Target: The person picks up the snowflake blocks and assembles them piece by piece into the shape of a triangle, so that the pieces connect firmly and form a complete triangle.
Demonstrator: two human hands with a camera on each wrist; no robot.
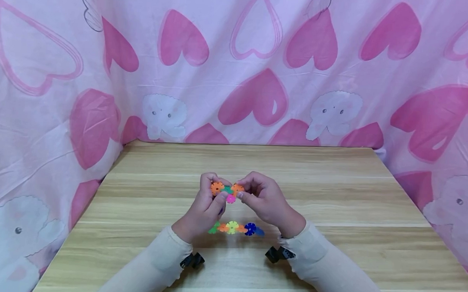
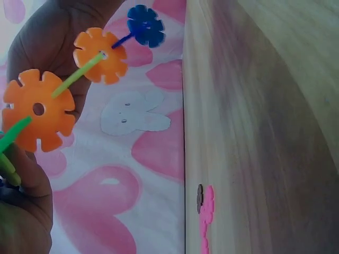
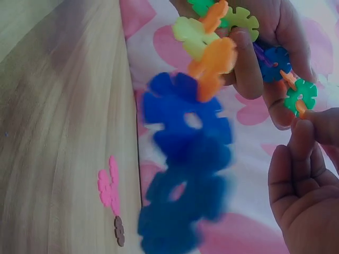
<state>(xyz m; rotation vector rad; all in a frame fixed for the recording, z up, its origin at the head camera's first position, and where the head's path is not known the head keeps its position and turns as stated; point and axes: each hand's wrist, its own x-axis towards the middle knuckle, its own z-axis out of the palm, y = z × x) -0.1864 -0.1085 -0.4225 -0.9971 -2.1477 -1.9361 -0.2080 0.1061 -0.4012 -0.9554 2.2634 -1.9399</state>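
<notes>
Plastic notched flower discs, slotted together into a colourful chain, are between the two hands. The left hand (image 1: 206,205) grips part of it, near an orange disc (image 1: 217,188). Opposite, the right hand (image 1: 268,203) pinches another orange disc (image 1: 238,189) between thumb and fingers, beside a green disc (image 3: 301,97). From the left hand's side hangs a length with a yellow disc (image 1: 232,227), orange ones and a dark blue disc (image 1: 250,228); its blue end (image 3: 180,206) is blurred in the right wrist view. Fingers hide some discs.
Pink discs (image 3: 108,185) joined to a brown disc (image 3: 119,231) lie on the wooden table (image 1: 333,188) beyond the hands. A pink heart-print curtain (image 1: 205,85) surrounds the table's back and sides. Small black devices (image 1: 279,254) are strapped at the wrists.
</notes>
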